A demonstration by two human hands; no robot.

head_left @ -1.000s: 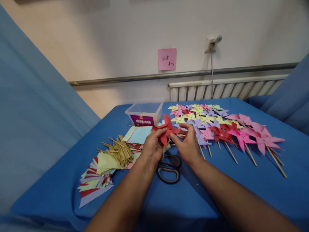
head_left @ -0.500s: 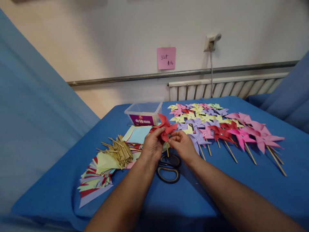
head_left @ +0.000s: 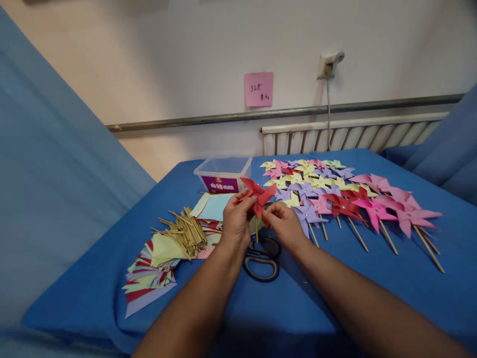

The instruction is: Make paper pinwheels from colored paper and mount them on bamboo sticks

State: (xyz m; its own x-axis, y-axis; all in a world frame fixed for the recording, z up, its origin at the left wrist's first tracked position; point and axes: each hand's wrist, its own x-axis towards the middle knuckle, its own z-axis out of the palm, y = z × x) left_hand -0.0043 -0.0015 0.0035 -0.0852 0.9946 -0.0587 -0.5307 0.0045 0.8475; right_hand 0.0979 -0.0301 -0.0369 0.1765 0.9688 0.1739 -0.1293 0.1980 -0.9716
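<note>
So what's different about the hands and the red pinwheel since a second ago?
The right hand has lowered beside the red pinwheel, its spread fingers drawing closer together; the pinwheel has turned. The left hand keeps hold; the scissors and laid-out pinwheels stayed put.

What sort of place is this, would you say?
Probably an indoor craft workspace: rows of paper pinwheels and a pile of sticks lie on a blue-covered table, with a radiator along the wall.

- Open between the forearms (head_left: pixel 208 283), over the bare counter (head_left: pixel 279 311) in front
- Obstructed just below the fingers (head_left: pixel 269 213) by scissors (head_left: pixel 266 257)
- Hemmed in rightward by spread pinwheels (head_left: pixel 338 204)
- Crowded leftward by bundled sticks (head_left: pixel 191 234) and fanned paper (head_left: pixel 149 279)
- Blocked behind, slightly left, by a clear box (head_left: pixel 222 185)
</note>
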